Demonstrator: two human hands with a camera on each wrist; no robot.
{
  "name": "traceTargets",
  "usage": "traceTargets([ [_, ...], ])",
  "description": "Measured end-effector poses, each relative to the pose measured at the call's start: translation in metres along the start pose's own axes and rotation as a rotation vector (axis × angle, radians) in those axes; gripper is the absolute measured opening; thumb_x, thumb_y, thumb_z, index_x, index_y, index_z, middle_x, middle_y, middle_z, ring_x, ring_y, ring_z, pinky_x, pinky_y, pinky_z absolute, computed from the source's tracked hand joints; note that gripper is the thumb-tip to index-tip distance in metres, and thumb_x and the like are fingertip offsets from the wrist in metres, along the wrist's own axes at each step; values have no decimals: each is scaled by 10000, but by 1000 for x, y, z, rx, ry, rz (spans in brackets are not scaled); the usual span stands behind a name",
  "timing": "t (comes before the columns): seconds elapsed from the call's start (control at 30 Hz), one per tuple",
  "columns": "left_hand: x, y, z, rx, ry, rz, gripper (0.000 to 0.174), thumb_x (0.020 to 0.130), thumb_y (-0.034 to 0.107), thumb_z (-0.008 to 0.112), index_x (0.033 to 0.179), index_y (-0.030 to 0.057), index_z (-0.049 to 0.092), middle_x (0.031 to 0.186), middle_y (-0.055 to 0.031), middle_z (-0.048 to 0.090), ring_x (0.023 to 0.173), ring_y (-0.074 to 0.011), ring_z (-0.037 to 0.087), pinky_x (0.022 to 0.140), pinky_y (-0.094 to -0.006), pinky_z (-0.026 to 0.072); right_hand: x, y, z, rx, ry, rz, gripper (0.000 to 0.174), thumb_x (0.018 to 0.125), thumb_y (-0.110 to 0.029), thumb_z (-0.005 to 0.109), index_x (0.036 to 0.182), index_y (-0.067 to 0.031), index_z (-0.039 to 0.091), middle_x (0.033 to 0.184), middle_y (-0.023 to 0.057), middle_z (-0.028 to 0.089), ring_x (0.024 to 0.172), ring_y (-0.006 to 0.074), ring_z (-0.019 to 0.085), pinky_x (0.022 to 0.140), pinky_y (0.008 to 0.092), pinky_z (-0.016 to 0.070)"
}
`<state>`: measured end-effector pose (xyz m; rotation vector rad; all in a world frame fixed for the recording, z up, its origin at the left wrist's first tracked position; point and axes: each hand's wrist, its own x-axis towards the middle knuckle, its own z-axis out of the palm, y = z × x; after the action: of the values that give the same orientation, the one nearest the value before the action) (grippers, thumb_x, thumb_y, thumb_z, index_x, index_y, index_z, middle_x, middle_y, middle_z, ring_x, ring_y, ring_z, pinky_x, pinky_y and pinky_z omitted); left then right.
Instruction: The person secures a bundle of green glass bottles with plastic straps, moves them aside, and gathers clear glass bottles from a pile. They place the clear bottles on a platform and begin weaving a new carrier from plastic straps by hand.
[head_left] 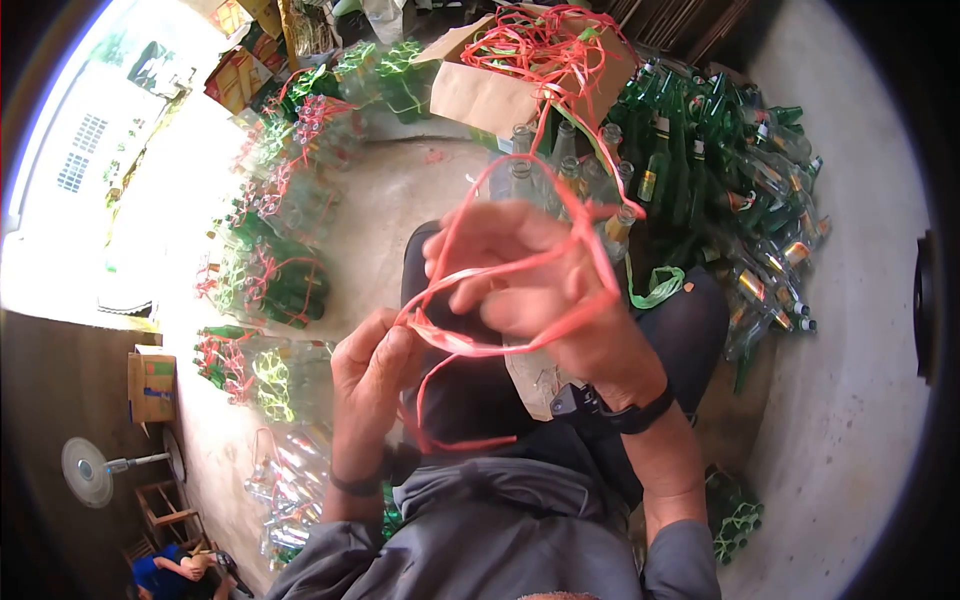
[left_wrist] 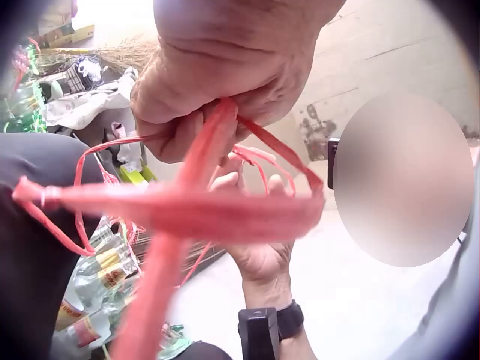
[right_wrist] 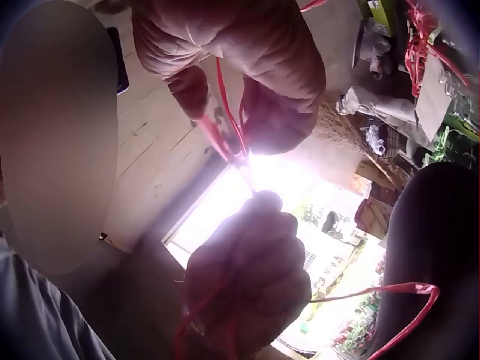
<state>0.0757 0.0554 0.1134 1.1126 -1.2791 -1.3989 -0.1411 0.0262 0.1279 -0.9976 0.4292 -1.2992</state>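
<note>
Red plastic string [head_left: 500,350] is strung between the two hands in wide loops, knotted in places. My left hand [head_left: 375,360] pinches it between thumb and fingertips; in the left wrist view the left hand [left_wrist: 232,67] has a flat red strand running down from the pinch. My right hand [head_left: 530,270], blurred in the head view, is inside the loop, its fingers loosely bent and apart. In the right wrist view, thumb and fingers of the right hand [right_wrist: 232,67] stand apart with thin strands passing between them toward the left hand [right_wrist: 247,270]. A loose string tail hangs over the lap.
Clear glass bottles [head_left: 565,170] stand just beyond the right hand. Green bottles [head_left: 655,165] pile up along the right wall. A cardboard box [head_left: 480,95] overflows with red string. Tied bottle bundles [head_left: 290,280] line the left side. A green string coil [head_left: 658,288] lies by the right knee.
</note>
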Motion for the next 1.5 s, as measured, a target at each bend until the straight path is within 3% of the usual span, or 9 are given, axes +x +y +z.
traceTargets([
  [0.07,-3,3,-4,63,-18,-2,277,1073,242,562,928,11,612,662,72,423,563,-20,329,515,-238,205,4,-3,-17,-35,-27,-176,430,988,-113,580,1384,42,508,1305,163,628,1190,323,655,1087,486,498],
  [0.37,-9,-13,-44,164,-3,-80,303,1072,238,564,887,8,630,604,82,401,503,-18,305,474,-232,198,-4,-39,-71,661,37,-209,432,1058,-241,497,1358,61,574,1140,119,685,1125,319,658,1131,564,457],
  [0.57,0,-25,-87,-311,171,-97,286,1090,263,528,887,66,569,621,112,315,480,0,266,428,-205,199,-7,-56,-120,616,144,-232,331,1092,-192,496,1274,70,584,831,17,488,760,133,513,942,416,544],
  [0.67,4,-26,-99,-435,259,-33,230,1109,257,489,975,82,555,661,106,296,498,-6,245,416,-208,205,-8,-58,-138,620,319,-238,299,1105,-202,481,1234,49,579,770,4,426,648,107,385,610,284,352],
  [0.8,12,-27,-85,-415,264,15,222,1117,255,474,1000,83,549,686,80,344,505,-19,289,418,-205,234,-14,-39,-116,584,278,-139,288,1108,-237,479,1168,24,587,686,-30,362,570,77,287,521,262,266],
  [1.0,27,-7,-2,-238,143,-44,272,1113,227,483,941,42,586,787,-69,606,513,-35,358,440,-211,270,-16,1,-40,179,352,67,331,1093,-300,528,1088,2,663,672,-38,458,568,54,374,524,237,328],
  [1.23,56,-6,55,-278,-66,-174,329,1082,296,553,1098,-14,663,713,39,563,546,-26,379,496,-202,291,-22,32,-22,-487,229,-16,287,1094,-228,516,983,-14,672,670,-20,503,617,47,461,556,243,376],
  [1.33,64,-3,73,-463,4,-223,268,1071,257,588,1095,-2,650,841,-19,680,649,-46,583,566,-205,466,-30,31,-20,-728,153,40,197,1037,-155,567,935,4,625,676,151,549,610,224,587,596,348,459],
  [1.5,73,-25,60,-432,-145,-188,288,1027,247,654,1145,-14,628,974,-45,694,644,-37,533,553,-223,499,-41,43,-28,-924,111,1,118,981,-91,595,910,0,618,804,246,643,792,474,625,660,457,504],
])
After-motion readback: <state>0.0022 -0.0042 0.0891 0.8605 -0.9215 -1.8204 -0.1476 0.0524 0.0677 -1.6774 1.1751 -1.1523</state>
